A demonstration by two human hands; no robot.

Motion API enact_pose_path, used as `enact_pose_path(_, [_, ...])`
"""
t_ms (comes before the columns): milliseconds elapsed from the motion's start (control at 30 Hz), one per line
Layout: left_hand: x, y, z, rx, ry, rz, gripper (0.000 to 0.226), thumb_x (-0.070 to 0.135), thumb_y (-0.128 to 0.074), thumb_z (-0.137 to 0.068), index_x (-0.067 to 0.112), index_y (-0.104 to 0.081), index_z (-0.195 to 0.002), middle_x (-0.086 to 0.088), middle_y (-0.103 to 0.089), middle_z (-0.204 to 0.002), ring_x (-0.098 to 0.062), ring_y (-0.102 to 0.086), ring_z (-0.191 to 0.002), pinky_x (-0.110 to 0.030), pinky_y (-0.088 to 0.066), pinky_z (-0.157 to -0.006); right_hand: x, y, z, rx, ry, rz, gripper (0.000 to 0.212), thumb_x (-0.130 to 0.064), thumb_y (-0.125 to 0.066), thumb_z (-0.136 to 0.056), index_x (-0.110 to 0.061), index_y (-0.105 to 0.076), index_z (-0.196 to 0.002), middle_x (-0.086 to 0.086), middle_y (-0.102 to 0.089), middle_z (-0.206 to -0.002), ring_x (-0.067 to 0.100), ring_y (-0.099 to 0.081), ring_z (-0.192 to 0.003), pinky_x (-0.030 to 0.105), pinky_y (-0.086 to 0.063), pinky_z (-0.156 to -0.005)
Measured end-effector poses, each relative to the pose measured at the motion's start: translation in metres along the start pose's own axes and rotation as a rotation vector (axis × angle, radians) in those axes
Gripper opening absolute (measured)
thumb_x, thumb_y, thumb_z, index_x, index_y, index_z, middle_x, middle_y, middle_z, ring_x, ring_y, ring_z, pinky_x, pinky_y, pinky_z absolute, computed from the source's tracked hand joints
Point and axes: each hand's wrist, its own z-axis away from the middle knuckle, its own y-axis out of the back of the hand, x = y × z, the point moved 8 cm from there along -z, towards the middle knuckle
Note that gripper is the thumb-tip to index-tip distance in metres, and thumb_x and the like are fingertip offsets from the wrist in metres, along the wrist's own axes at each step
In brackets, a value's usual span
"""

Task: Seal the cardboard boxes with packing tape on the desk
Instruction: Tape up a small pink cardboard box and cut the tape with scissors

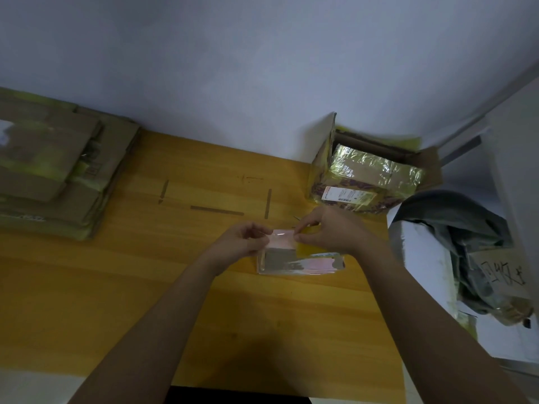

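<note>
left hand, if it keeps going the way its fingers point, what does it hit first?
The left hand points right along the tape strip, so probably the right hand pinching its other end. Depth is unclear.

Orange-yellow wood-grain desk (pixel 145 272) w/ brown tape strips (pixel 217 210); pale pink and grey small box (pixel 300 262), glossy. Brown flattened cardboard stack (pixel 55 170) w/ yellow-green tape edges, at left. Brown open carton (pixel 367 173) wrapped in shiny yellowish tape, white label (pixel 344 196) w/ orange-red edge; white wall (pixel 233 68).
</note>
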Motion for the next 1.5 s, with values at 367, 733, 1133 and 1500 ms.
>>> enact_pose_path(367, [0.030, -0.011, 0.020, 0.082, -0.255, -0.718, 0.013, 0.023, -0.039, -0.104, 0.016, -0.041, -0.093, -0.009, -0.051, -0.088, -0.030, -0.053, -0.070, -0.040, -0.043, -0.061, -0.006, -0.003, -0.003, -0.019, -0.064, 0.073, 0.015, -0.049, -0.066, -0.086, -0.041, -0.073, -0.097, -0.019, -0.065, -0.114, 0.007, -0.059, -0.102, 0.025, -0.046, -0.068])
enact_pose_path(733, [0.023, -0.003, 0.025, 0.024, -0.237, -0.640, 0.010, 0.027, -0.044, -0.102, 0.025, -0.044, -0.092, -0.008, -0.047, -0.069, -0.018, -0.038, -0.056, -0.031, -0.031, -0.054, -0.007, -0.008, -0.005, -0.053, -0.034, 0.140, 0.020, -0.052, -0.064, -0.087, -0.042, -0.071, -0.103, -0.019, -0.064, -0.117, 0.008, -0.059, -0.103, 0.024, -0.039, -0.062])
enact_pose_path(1133, [-0.005, 0.004, 0.009, 0.075, -0.140, -0.303, 0.010, 0.022, -0.044, -0.102, 0.030, -0.048, -0.102, -0.008, -0.046, -0.078, -0.020, -0.041, -0.066, -0.032, -0.036, -0.062, -0.009, -0.011, 0.002, -0.079, -0.052, 0.356, 0.070, -0.068, -0.043, -0.091, -0.043, -0.020, -0.152, 0.003, -0.056, -0.135, 0.024, -0.054, -0.121, 0.031, -0.040, -0.079])
enact_pose_path(1500, [-0.052, 0.009, 0.001, 0.282, -0.075, -0.179, 0.012, 0.020, -0.045, -0.102, 0.009, -0.051, -0.102, -0.001, -0.050, -0.085, -0.014, -0.047, -0.072, -0.025, -0.041, -0.064, 0.023, -0.009, 0.014, 0.081, -0.116, -0.320, 0.039, -0.069, -0.069, -0.069, -0.035, -0.066, -0.086, -0.013, -0.060, -0.090, 0.010, -0.057, -0.083, 0.034, -0.046, -0.068])
